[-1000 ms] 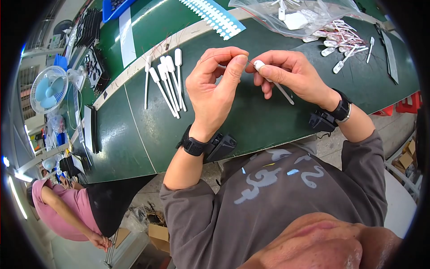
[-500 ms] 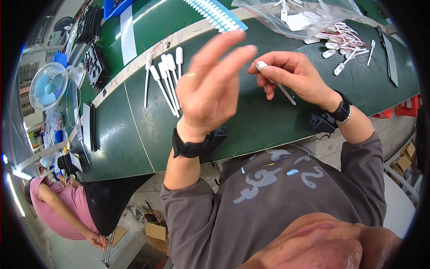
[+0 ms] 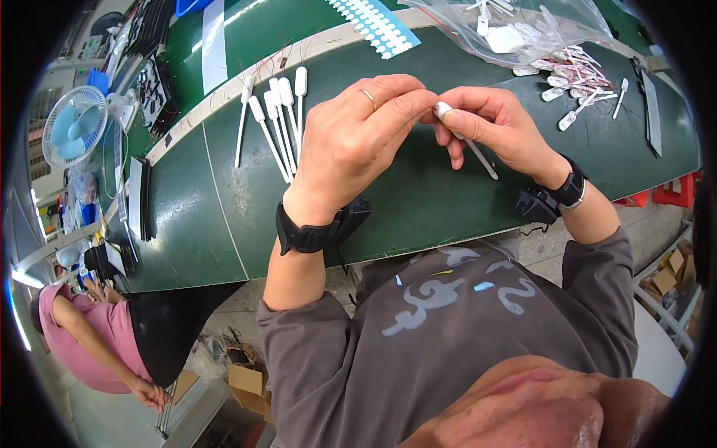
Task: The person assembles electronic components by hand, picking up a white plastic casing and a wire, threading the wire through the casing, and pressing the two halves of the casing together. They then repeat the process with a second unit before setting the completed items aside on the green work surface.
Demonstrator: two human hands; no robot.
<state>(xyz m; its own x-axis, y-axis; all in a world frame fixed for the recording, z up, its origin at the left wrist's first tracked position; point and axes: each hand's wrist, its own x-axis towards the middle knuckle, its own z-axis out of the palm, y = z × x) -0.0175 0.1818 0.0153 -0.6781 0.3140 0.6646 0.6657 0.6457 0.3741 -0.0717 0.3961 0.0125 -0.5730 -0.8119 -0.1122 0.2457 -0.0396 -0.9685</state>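
My right hand (image 3: 508, 127) pinches a white stick-shaped probe (image 3: 482, 159) by its wider head, between thumb and fingers. The thin shaft slants down and to the right from the hand. At the head's tip my left hand (image 3: 358, 134) is closed in a pinch, its fingertips meeting those of the right. Whatever lies between the left fingertips is hidden. Several similar white probes (image 3: 275, 123) with thin wires lie side by side on the green table (image 3: 358, 216), just left of my left hand.
A blue sheet of white stickers (image 3: 377, 30) lies beyond my hands. At the far right are a clear plastic bag (image 3: 455, 37) of white pieces and a pile of wired probes (image 3: 571, 75). A grey strip (image 3: 650, 112) lies beyond the pile. A co-worker in pink (image 3: 89, 340) stands at left.
My left hand has come down from its raised, spread pose and closed its fingertips at the probe's head. The right hand keeps its hold, and the view has shifted slightly.
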